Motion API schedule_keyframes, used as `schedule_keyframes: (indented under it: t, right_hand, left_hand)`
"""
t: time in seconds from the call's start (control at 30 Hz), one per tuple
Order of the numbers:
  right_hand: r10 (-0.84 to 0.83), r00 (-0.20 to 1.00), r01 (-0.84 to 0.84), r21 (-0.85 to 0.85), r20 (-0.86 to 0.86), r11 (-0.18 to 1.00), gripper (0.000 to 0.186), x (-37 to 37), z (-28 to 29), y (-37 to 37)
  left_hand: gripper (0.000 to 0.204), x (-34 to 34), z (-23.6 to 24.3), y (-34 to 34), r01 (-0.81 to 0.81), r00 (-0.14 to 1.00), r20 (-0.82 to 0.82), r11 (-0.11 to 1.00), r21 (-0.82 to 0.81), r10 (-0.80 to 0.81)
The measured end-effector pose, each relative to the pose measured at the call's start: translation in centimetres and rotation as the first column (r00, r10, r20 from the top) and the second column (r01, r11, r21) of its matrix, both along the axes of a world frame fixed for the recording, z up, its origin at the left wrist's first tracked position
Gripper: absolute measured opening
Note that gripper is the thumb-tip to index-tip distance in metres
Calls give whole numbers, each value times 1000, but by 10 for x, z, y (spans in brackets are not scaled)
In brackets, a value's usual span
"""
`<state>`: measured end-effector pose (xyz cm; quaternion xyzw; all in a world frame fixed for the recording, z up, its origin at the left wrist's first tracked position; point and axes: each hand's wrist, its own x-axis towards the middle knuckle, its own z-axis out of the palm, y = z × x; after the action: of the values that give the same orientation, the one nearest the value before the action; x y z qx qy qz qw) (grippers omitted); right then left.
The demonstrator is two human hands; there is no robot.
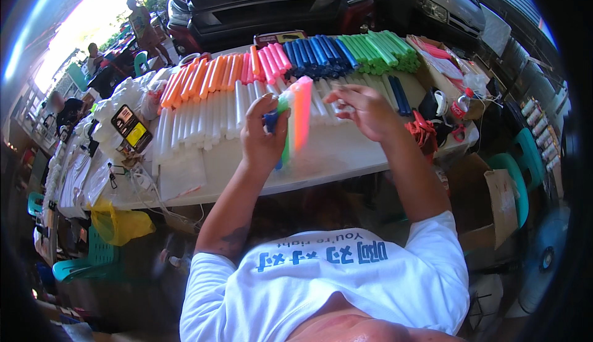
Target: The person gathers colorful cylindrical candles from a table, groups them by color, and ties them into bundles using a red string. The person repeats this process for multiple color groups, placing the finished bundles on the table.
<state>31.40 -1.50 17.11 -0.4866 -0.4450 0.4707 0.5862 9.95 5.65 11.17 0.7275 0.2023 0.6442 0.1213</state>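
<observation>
My left hand (264, 133) is closed around a small bundle of slim coloured sticks (301, 116), upright above the table; orange, pink, green and blue show, and motion smears the lower end. My right hand (368, 108) is raised just right of the bundle, apart from it, its fingers curled toward a pinch; what lies between the tips is too small to make out. Beyond both hands lie rows of similar sticks: white sticks (188, 126), orange sticks (199, 82), pink sticks (272, 61), blue sticks (318, 54) and green sticks (378, 51).
The white table (247, 178) spans the width before me. A phone (131, 129) stands at left, a yellow bag (120, 223) hangs below. Red scissors-like handles (422, 135) and a red-labelled bottle (460, 106) lie at right. A cardboard box (494, 203) and parked vehicles (265, 8) are nearby.
</observation>
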Motion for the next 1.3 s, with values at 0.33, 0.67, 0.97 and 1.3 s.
schedule_keyframes:
  t: [0.33, 0.67, 0.97, 1.3]
  right_hand:
    - [-127, 872, 142, 5, 472, 990, 42, -67, -2, 31]
    - [-832, 330, -143, 895, 446, 423, 11, -65, -40, 58]
    - [-790, -276, 74, 832, 547, 550, 56, 102, -54, -19]
    - [-629, 633, 723, -57, 451, 688, 35, 321, -112, -107]
  left_hand:
    - [47, 0, 7, -5, 22, 1000, 20, 999, 34, -23]
    - [61, -14, 5, -10, 83, 984, -154, 996, -45, -89]
    - [48, -22, 7, 3, 82, 987, -142, 997, 2, -81]
    - [48, -19, -4, -3, 177, 983, -29, 981, -84, -180]
